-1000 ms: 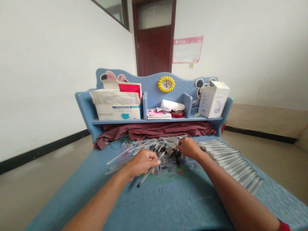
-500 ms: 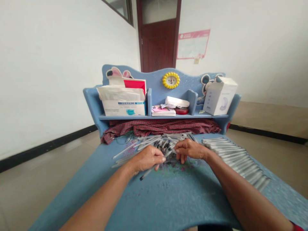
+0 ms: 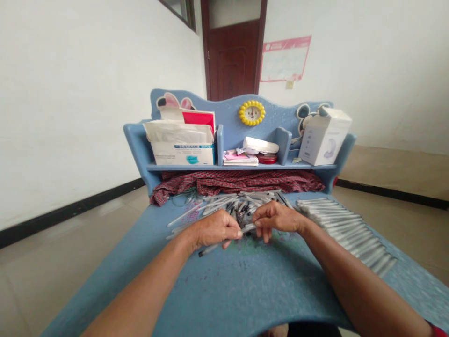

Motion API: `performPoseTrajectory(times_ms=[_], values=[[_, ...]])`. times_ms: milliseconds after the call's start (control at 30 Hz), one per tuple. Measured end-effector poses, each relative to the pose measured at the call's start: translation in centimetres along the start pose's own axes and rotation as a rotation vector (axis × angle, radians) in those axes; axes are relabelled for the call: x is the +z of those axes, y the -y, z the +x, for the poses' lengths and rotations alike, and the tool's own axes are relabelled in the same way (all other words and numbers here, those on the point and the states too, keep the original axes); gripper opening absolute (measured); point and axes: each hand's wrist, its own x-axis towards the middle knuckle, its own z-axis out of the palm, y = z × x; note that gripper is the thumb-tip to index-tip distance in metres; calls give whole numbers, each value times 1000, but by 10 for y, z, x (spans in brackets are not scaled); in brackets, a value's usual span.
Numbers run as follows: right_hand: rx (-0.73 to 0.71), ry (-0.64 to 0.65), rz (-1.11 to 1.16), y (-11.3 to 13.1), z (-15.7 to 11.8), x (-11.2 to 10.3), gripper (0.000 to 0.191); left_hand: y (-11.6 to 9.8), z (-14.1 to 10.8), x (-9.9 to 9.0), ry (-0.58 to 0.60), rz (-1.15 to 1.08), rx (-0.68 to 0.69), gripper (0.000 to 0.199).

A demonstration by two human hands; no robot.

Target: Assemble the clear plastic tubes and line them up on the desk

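A clear pen (image 3: 211, 249) with a dark end slants across the middle of the blue desk, held above its surface. My left hand (image 3: 218, 228) is closed on its middle. At the pen's upper right end, my right hand (image 3: 275, 219) pinches with thumb and forefinger, its other fingers curled below. Behind both hands lies a loose pile of clear pen parts (image 3: 224, 202) and small dark pieces, partly hidden by the fingers. Several pens (image 3: 351, 229) lie side by side in a long row on the right, beyond my right forearm.
Red checked cloth (image 3: 238, 181) is bunched under the desk's shelf (image 3: 196, 167). The shelf holds a mask box (image 3: 185, 153), papers, a white case (image 3: 260, 146), a round red tin (image 3: 267, 159) and a white box (image 3: 326, 138). A yellow clock (image 3: 251, 113) is above.
The pen now lies at a flatter slant, its dark end a little further left and up. My right hand's fingertips are now at its other end. The view has shifted slightly.
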Motion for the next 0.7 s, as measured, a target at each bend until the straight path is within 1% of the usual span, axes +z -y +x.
performPoseTrajectory(times_ms=[100,300,367,533,700], values=[[-10,-4,53,-1,2,3,29,0,0,-1,6,-25,13,26],[-77,-84,160,-4,5,8,34,-5,-2,-4,-17,-73,68,24],[-93,-106,187,-4,6,9,35,-7,-2,-4,-36,-75,77,24],[-147,-193,191,-3,8,11,33,-7,0,2,-130,-78,77,26],[-174,-209,218,-2,8,12,33,-7,2,4,-143,-140,80,25]])
